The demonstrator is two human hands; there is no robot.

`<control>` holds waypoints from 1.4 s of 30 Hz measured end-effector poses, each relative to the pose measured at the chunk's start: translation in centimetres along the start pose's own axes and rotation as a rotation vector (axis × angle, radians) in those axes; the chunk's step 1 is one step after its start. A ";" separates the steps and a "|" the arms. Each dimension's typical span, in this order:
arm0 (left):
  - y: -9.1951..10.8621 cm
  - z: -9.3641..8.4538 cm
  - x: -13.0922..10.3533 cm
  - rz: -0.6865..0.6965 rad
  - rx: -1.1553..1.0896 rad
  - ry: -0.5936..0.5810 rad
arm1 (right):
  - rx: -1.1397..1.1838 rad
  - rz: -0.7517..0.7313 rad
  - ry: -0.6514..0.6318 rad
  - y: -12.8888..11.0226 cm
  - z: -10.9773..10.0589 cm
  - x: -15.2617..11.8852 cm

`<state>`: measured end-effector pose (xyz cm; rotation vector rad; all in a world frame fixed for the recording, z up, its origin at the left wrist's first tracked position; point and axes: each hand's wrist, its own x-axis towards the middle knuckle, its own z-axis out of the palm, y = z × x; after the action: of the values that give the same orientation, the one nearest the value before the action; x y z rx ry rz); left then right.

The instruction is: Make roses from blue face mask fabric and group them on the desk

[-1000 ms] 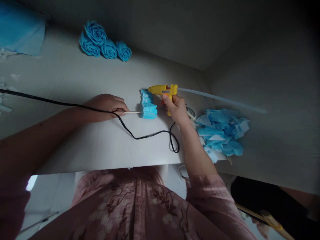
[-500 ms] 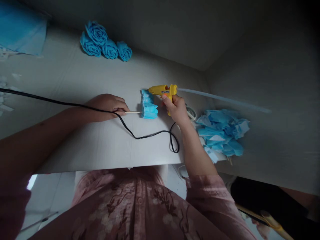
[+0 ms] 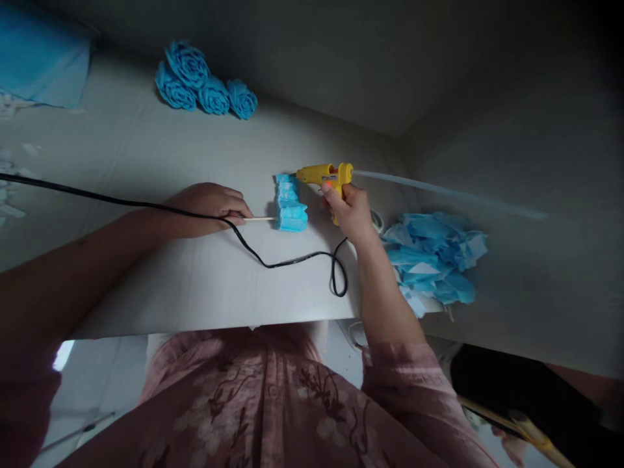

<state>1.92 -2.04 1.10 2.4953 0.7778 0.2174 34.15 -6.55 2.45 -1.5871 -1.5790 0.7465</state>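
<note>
My left hand [image 3: 221, 205] rests on the pale tabletop [image 3: 195, 286], its fingers closed round a thin wooden stick [image 3: 260, 219]. The stick's far end meets a gathered strip of blue crepe paper [image 3: 291, 211] lying on the table. A yellow glue gun [image 3: 319, 174] is gripped in my right hand [image 3: 348, 205], with its nozzle at the strip's upper end. A long clear glue stick [image 3: 448, 192] pokes out of the gun's rear. The gun's black cord [image 3: 287, 262] loops over the table and across my left wrist.
Several blue paper roses [image 3: 188, 65] stand near the back wall. Crumpled blue paper [image 3: 431, 257] is piled at the right, beside a roll of tape [image 3: 377, 221]. A blue sheet [image 3: 43, 55] and white scraps [image 3: 7, 188] lie at the left. Part of another person shows at the lower right.
My right hand and the glue gun have shifted slightly to the right, drawing the nozzle back a little at the strip's upper end. My left hand has stayed in place.
</note>
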 end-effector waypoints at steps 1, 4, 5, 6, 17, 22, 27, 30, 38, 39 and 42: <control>-0.2 0.1 0.0 0.002 0.000 0.002 | 0.002 0.003 0.005 0.0 -0.1 0.0; -0.6 0.3 -0.1 0.017 -0.010 0.002 | -0.006 -0.006 0.014 -0.2 -0.3 -0.1; -0.7 0.3 -0.1 0.023 -0.015 0.000 | -0.011 -0.012 0.014 -0.2 -0.3 -0.2; -0.7 0.3 -0.2 0.026 -0.019 -0.003 | -0.017 -0.018 0.012 -0.3 -0.4 -0.2; -0.9 0.2 -0.2 0.035 -0.008 -0.007 | -0.181 -0.031 0.065 0.7 -1.3 0.1; -0.4 -0.1 -0.1 -0.017 0.017 -0.025 | -0.022 0.034 0.124 0.3 -1.7 0.1; 0.8 -0.5 0.0 -0.086 0.046 -0.040 | 0.262 0.110 0.078 -0.5 -1.6 0.0; 1.1 -0.7 -0.1 -0.087 0.063 -0.032 | 0.366 0.121 0.039 -0.4 -1.6 0.2; -0.5 -1.0 -0.5 -0.119 0.151 0.057 | 0.563 0.174 0.042 -0.2 -1.6 0.6; -0.9 -1.0 -0.6 -0.115 0.165 0.070 | 0.584 0.173 0.045 -0.2 -1.6 0.6; -1.8 -1.0 -0.7 -0.098 0.185 0.094 | 0.664 0.134 0.015 0.0 -1.7 0.6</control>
<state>0.17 -0.75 1.06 2.6265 0.9975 0.2393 35.62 -6.20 3.44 -1.1973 -1.0537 1.1798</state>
